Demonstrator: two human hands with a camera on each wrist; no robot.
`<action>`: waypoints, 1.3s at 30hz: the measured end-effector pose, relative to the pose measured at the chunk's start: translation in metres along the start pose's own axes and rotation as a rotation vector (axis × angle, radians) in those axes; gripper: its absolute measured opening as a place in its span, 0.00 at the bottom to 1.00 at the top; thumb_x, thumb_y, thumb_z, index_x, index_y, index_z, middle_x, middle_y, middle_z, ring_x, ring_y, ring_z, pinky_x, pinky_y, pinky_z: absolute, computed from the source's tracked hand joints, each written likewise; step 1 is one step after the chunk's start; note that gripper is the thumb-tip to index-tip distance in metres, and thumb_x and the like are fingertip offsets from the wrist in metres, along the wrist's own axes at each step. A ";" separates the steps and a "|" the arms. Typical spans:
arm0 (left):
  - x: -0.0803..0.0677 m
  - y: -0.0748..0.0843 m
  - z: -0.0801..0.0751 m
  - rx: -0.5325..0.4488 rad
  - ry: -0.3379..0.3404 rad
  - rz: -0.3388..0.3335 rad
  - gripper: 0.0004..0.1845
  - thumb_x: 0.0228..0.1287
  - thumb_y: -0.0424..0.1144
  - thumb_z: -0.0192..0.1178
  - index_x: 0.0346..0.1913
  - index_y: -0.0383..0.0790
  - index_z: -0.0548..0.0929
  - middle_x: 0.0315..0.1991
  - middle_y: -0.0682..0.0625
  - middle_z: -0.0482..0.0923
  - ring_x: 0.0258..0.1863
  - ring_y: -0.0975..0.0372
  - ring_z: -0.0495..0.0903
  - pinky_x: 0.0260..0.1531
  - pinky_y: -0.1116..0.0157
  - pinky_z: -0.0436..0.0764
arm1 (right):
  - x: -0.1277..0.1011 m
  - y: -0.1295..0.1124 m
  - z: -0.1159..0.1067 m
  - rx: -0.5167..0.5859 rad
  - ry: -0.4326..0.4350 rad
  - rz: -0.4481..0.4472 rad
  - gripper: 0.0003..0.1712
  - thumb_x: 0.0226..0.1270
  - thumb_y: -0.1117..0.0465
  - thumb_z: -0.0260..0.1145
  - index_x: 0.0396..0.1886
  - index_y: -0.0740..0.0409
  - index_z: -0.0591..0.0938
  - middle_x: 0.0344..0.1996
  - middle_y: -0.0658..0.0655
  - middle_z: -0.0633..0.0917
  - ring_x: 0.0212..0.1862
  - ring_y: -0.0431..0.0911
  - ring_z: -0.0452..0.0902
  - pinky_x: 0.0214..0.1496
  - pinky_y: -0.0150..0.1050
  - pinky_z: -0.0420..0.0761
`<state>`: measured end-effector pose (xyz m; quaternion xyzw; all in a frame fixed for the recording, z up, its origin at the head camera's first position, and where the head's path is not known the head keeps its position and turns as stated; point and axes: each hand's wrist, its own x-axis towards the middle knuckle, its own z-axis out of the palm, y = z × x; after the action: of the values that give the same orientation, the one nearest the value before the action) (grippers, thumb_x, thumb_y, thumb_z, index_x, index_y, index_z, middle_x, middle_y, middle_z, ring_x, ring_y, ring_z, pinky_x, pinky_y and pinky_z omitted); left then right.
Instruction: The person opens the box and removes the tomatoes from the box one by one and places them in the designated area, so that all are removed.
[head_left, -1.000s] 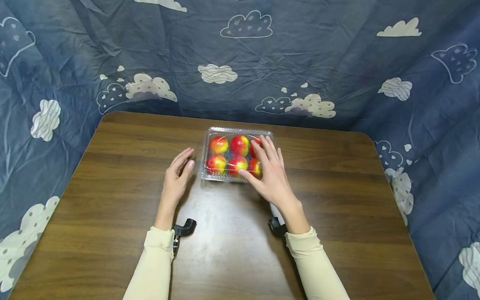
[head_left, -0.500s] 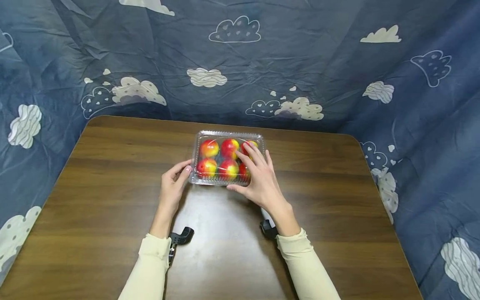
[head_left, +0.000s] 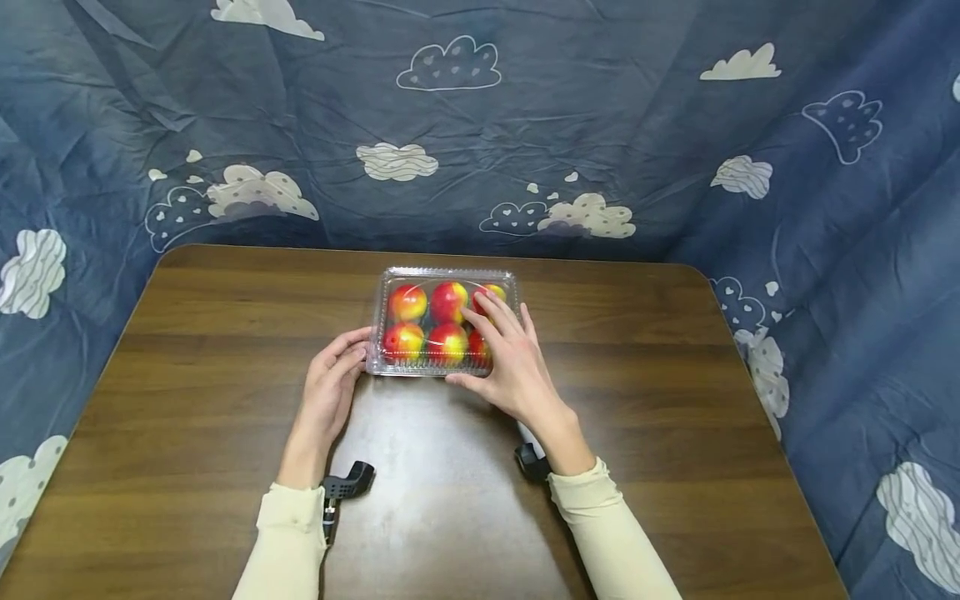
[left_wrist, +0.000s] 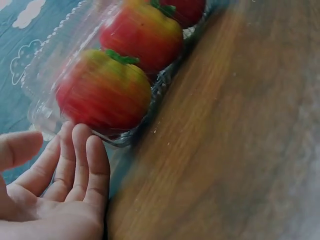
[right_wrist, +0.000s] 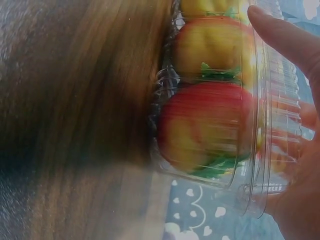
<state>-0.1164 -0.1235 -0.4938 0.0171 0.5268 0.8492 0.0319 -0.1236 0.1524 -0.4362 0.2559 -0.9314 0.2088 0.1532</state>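
Observation:
A clear plastic clamshell box with its lid closed lies near the table's far edge. Inside sit several red-and-yellow fruits resembling apples, with green leaves at their tops in the wrist views. My left hand is at the box's left side, its extended fingertips right at the wall by the end fruit in the left wrist view. Over the right part of the lid spreads my right hand, its thumb at the front rim and its fingers across the top, partly covering the right-hand fruits.
The box rests on a brown wooden table with rounded far corners. Right behind the table hangs a blue cloth with a cloud print, which also runs down both sides. Each wrist carries a black camera mount.
My left hand has come in to the box's left side, and its fingers have straightened along the wall. My right hand has shifted slightly over the lid. The head view has moved a little.

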 end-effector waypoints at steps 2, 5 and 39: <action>-0.001 0.001 -0.002 -0.031 -0.025 -0.005 0.20 0.71 0.23 0.47 0.64 0.21 0.69 0.46 0.49 0.80 0.46 0.63 0.77 0.44 0.71 0.78 | 0.000 0.000 0.001 0.002 0.000 0.000 0.54 0.43 0.34 0.79 0.69 0.52 0.73 0.72 0.57 0.67 0.76 0.54 0.57 0.76 0.66 0.47; -0.002 0.001 -0.005 -0.059 -0.090 -0.018 0.21 0.70 0.22 0.47 0.65 0.23 0.67 0.44 0.48 0.79 0.43 0.63 0.77 0.42 0.69 0.80 | 0.000 0.000 0.001 0.002 0.010 -0.001 0.53 0.43 0.34 0.79 0.68 0.52 0.73 0.72 0.58 0.67 0.75 0.54 0.57 0.75 0.67 0.49; -0.004 -0.002 -0.010 -0.137 -0.238 -0.106 0.11 0.63 0.17 0.48 0.41 0.32 0.75 0.31 0.47 0.82 0.29 0.59 0.82 0.36 0.66 0.84 | -0.002 0.003 0.000 0.003 -0.025 0.008 0.50 0.46 0.35 0.77 0.68 0.50 0.73 0.73 0.56 0.67 0.77 0.52 0.54 0.76 0.66 0.47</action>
<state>-0.1125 -0.1317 -0.5002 0.0875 0.4605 0.8722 0.1401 -0.1237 0.1551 -0.4380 0.2552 -0.9339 0.2076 0.1403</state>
